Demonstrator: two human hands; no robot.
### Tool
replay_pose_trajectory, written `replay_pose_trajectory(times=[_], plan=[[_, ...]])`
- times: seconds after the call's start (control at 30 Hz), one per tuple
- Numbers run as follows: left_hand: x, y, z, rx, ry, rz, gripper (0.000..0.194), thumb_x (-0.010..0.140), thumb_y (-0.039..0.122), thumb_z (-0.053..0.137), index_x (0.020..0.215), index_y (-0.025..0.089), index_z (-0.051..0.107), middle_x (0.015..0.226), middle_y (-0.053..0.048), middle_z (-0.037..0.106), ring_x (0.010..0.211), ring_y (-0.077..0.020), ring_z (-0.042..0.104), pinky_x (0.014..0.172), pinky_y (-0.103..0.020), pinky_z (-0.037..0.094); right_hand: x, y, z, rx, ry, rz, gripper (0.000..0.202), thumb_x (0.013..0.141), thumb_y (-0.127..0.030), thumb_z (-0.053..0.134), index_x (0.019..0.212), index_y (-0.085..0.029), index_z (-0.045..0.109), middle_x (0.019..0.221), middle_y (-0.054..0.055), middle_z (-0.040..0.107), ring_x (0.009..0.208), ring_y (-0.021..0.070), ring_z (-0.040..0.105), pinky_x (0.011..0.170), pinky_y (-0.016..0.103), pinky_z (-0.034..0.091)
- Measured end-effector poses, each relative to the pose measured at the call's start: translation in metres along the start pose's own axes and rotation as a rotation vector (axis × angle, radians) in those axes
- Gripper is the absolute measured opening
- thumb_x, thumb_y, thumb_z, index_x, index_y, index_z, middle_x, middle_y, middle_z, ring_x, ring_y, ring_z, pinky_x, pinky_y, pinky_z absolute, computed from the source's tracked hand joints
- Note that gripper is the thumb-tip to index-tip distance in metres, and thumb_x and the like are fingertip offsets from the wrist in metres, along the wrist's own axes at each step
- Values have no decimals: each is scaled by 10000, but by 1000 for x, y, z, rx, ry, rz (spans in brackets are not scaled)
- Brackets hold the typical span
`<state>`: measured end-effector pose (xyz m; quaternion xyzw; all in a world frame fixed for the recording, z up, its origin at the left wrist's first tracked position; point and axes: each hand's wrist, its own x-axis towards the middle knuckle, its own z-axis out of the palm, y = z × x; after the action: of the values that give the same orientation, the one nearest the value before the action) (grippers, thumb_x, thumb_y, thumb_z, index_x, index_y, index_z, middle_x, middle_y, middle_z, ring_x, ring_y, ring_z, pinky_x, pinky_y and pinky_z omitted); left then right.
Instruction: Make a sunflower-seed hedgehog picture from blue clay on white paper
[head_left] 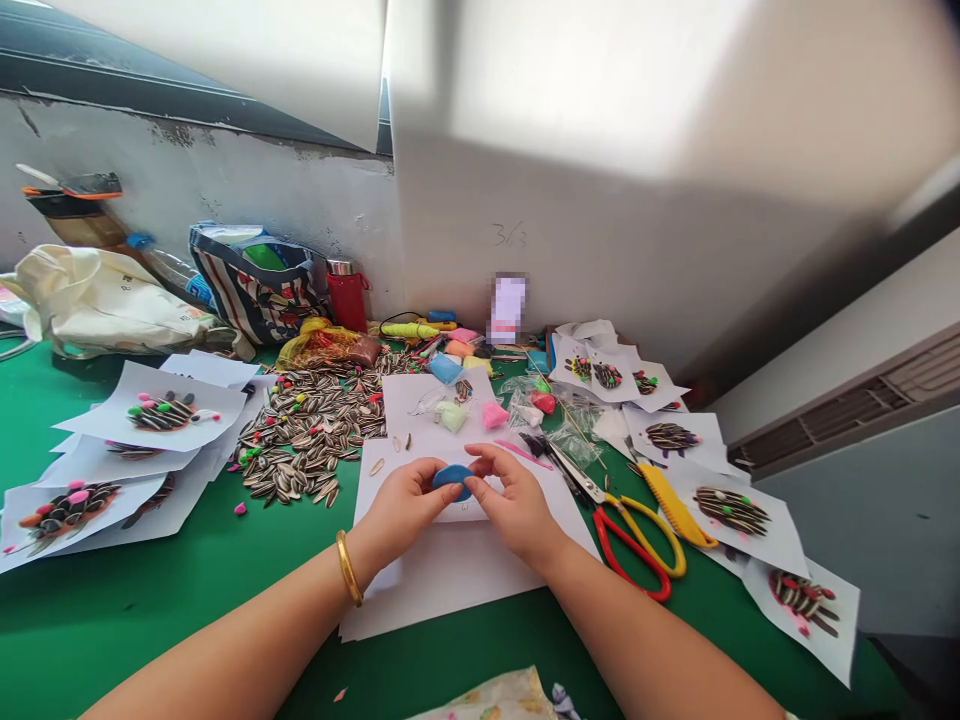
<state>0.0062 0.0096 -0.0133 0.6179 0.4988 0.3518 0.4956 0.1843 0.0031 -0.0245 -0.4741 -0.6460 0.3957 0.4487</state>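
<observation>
Between my two hands is a flat, rounded piece of blue modelling clay, held above white paper. My left hand pinches its left side, with a gold bangle on that wrist. On its right edge press the thumb and fingers of my right hand. Past my hands lie lumps of soft clay: pale green, pink and blue. A loose heap of striped sunflower seeds spreads to the left. Close to my right hand are scissors with red and yellow handles.
Sheets with seed-and-clay figures lie at the left and right. A yellow utility knife rests beside the scissors. Along the wall stand a red bottle, a striped bag, a cream cloth bag and a phone.
</observation>
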Motion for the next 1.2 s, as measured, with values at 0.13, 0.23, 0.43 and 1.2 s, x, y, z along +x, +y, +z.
replay_pose_trajectory(times=[0.13, 0.23, 0.43, 1.2], plan=[[0, 1, 0, -13, 12, 4, 306, 756, 480, 678, 855, 191, 674, 800, -18, 693, 745, -190, 612, 670, -286, 495, 1, 1, -2, -16, -12, -2, 351, 856, -305, 605, 1200, -236, 607, 1012, 48, 685, 968, 198, 627, 895, 371, 491], [-1, 1, 1, -18, -8, 17, 319, 762, 479, 670, 900, 191, 683, 854, -31, 707, 794, -203, 630, 712, -301, 507, 3, 4, -2, -9, -17, 18, 297, 845, -314, 620, 1128, -229, 652, 1073, 56, 690, 988, 204, 629, 901, 370, 499], [0, 1, 0, -120, -52, 10, 389, 818, 427, 627, 1113, 174, 636, 949, -80, 731, 883, -231, 683, 780, -346, 533, 11, 7, -10, 41, 16, 32, 234, 838, -309, 608, 1036, -200, 666, 1016, 64, 695, 914, 198, 641, 850, 363, 518], [14, -23, -16, 631, 35, 232, 301, 827, 183, 531, 1080, 232, 686, 1083, -84, 704, 1039, -281, 612, 901, -402, 454, 10, 15, -6, -296, -121, 0, 223, 847, -204, 548, 1021, -238, 683, 1009, 27, 706, 929, 198, 628, 829, 332, 486]])
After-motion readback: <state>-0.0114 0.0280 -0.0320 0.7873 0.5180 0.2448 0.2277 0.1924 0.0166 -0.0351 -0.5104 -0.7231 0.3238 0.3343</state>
